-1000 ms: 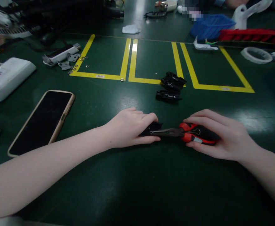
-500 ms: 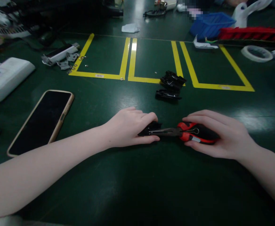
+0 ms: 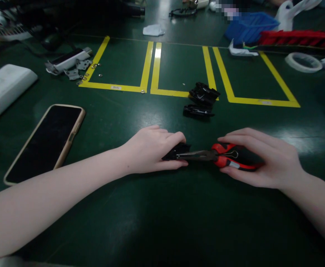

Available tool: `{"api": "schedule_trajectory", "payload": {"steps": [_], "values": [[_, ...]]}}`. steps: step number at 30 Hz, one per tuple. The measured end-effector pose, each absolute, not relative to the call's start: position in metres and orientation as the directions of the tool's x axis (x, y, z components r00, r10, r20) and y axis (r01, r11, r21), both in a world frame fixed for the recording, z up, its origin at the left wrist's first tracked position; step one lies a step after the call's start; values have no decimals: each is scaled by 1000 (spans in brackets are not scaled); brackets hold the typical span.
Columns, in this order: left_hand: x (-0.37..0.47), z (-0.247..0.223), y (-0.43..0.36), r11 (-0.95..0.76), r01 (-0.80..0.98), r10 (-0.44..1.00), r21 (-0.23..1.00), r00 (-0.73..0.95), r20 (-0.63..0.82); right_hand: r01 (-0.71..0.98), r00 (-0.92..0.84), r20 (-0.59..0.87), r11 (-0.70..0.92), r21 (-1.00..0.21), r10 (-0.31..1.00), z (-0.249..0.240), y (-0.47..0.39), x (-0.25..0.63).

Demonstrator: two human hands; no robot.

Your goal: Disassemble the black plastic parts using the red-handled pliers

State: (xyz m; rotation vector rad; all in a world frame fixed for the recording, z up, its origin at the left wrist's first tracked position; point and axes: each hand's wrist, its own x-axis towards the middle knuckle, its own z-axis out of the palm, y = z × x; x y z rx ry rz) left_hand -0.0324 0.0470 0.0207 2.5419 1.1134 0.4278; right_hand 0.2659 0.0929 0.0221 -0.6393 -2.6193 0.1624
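Observation:
My left hand (image 3: 157,152) is closed around a small black plastic part (image 3: 176,151), its thumb and forefinger on either side of it. Held in my right hand (image 3: 271,157) is a pair of long-nose pliers (image 3: 220,155) with red and black handles. The pliers' jaws point left and reach the black part between my left fingers; I cannot tell how firmly they grip it. More black plastic parts (image 3: 203,94) lie in a small heap beyond my hands, with a single one (image 3: 198,110) just in front.
A phone (image 3: 45,142) lies at the left, partly behind my left forearm. Metal brackets (image 3: 76,70) and small rings sit by the yellow tape outlines (image 3: 126,88). Toward the back right are a blue bin (image 3: 250,27), a red brush-like strip (image 3: 298,39) and a tape roll (image 3: 303,62).
The pliers' handles have spread slightly apart in my right hand, showing more of the gap and spring. My left hand stays on the black part. The view has shifted a little.

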Motion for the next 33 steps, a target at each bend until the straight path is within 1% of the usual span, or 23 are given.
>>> {"api": "schedule_trajectory", "payload": {"steps": [4,9,15,22,33], "values": [[-32,21,47,-643,646,745,412,652,140,414,-795,388,885,-215,466,23,92,265],[-32,20,47,-654,647,742,391,650,166,356,-833,372,912,-205,409,21,98,268],[-32,20,48,-644,653,748,399,647,147,408,-806,378,890,-202,455,22,95,267],[-32,19,47,-649,652,745,392,649,156,325,-844,388,929,-178,370,21,101,269],[-33,20,48,-650,652,744,391,652,149,382,-832,343,898,-217,436,20,97,269]]}}
